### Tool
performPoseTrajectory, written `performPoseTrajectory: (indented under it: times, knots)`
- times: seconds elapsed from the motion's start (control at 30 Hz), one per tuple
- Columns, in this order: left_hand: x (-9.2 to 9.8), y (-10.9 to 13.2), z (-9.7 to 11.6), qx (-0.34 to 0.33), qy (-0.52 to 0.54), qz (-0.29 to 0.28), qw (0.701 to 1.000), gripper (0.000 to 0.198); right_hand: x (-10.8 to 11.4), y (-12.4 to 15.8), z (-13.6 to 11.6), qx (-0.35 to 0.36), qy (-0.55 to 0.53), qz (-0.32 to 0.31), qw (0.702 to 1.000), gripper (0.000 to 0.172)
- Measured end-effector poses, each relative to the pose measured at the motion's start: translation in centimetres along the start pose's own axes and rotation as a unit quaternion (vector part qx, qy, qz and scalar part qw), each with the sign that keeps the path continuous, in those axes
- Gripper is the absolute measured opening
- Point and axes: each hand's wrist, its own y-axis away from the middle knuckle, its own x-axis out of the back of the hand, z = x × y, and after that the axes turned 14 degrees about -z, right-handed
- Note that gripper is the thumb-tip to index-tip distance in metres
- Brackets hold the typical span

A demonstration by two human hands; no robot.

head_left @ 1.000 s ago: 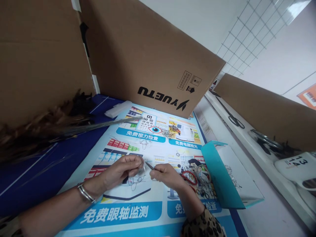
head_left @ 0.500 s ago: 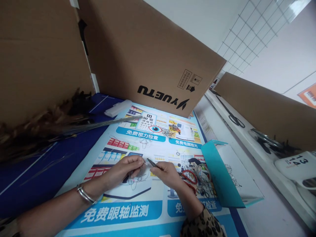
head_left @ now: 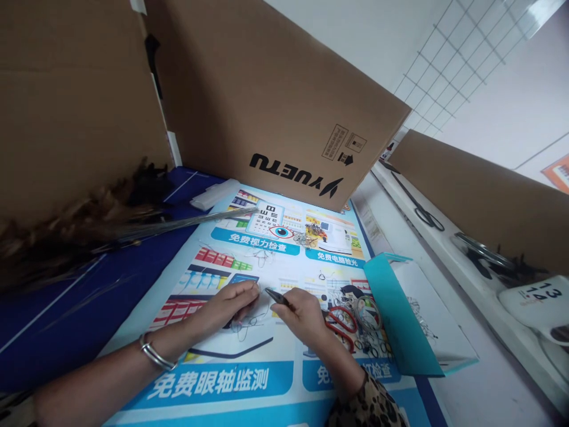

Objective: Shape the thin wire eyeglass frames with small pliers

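Observation:
My left hand (head_left: pixel 240 301) is closed in a pinch near the middle of the printed sheet. From its fingers thin wire (head_left: pixel 242 332) curls out in loose loops below. My right hand (head_left: pixel 303 315) is wrapped round dark-tipped pliers (head_left: pixel 276 296), whose pointed jaws aim at the left fingertips with a small gap between. Whether the jaws touch any wire is too fine to see. Beside the right hand lie red-handled scissors (head_left: pixel 341 321), a clear round roll (head_left: pixel 368 312) and several small dark rings (head_left: pixel 371 345).
A teal open box (head_left: pixel 395 320) with tangled wire inside stands at the right. At the left, a bundle of long thin wires (head_left: pixel 200 219) crosses the blue cloth. A cardboard panel (head_left: pixel 275 107) walls the back. Black scissors (head_left: pixel 429 217) and a white mug (head_left: pixel 536 305) sit far right.
The pliers' tip has drawn slightly away from my left fingertips. My left hand keeps its pinch. The whole view has shifted a little.

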Motion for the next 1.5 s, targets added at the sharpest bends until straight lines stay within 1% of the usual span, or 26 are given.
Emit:
performPoseTrajectory:
  times: [0.13, 0.3, 0.43, 0.6, 0.77, 0.93, 1.1, 1.23, 1.33, 1.5]
  knots:
    - [-0.13, 0.09, 0.37, -0.005, -0.031, -0.008, 0.999, 0.039, -0.05, -0.02, -0.18, 0.006, 0.027, 0.004, 1.000, 0.040]
    - [-0.19, 0.12, 0.43, -0.008, -0.024, -0.017, 1.000, 0.039, -0.24, 0.11, -0.37, -0.005, 0.062, 0.019, 0.998, 0.041]
    - [-0.18, 0.06, 0.35, -0.015, -0.016, -0.024, 0.999, 0.039, -0.35, 0.38, -0.60, -0.015, 0.081, 0.039, 0.996, 0.039]
    - [-0.22, 0.04, 0.35, -0.024, -0.022, -0.024, 0.999, 0.042, -0.43, 0.52, -0.84, -0.007, 0.101, 0.052, 0.994, 0.036]
    - [-0.21, 0.07, 0.30, -0.006, -0.015, -0.017, 1.000, 0.042, -0.53, 0.29, -0.69, 0.002, 0.077, 0.053, 0.996, 0.038]
    - [-0.28, 0.09, 0.41, 0.009, -0.021, -0.028, 0.999, 0.041, -0.62, 0.16, -0.31, 0.003, 0.013, 0.050, 0.999, 0.042]
    - [-0.33, 0.12, 0.60, 0.006, -0.003, -0.039, 0.999, 0.037, -0.86, 0.06, -0.06, -0.002, -0.025, 0.037, 0.999, 0.042]
    - [-0.22, 0.15, 0.29, 0.010, 0.005, -0.029, 1.000, 0.037, -0.72, 0.04, -0.12, -0.009, -0.012, 0.034, 0.999, 0.040]
    - [-0.17, 0.09, 0.01, 0.008, 0.009, -0.019, 1.000, 0.037, -0.52, 0.15, -0.30, -0.001, 0.015, 0.037, 0.999, 0.041]
    - [-0.18, 0.02, 0.06, 0.009, 0.022, -0.016, 1.000, 0.038, -0.47, 0.32, -0.41, -0.002, 0.057, 0.045, 0.997, 0.041]
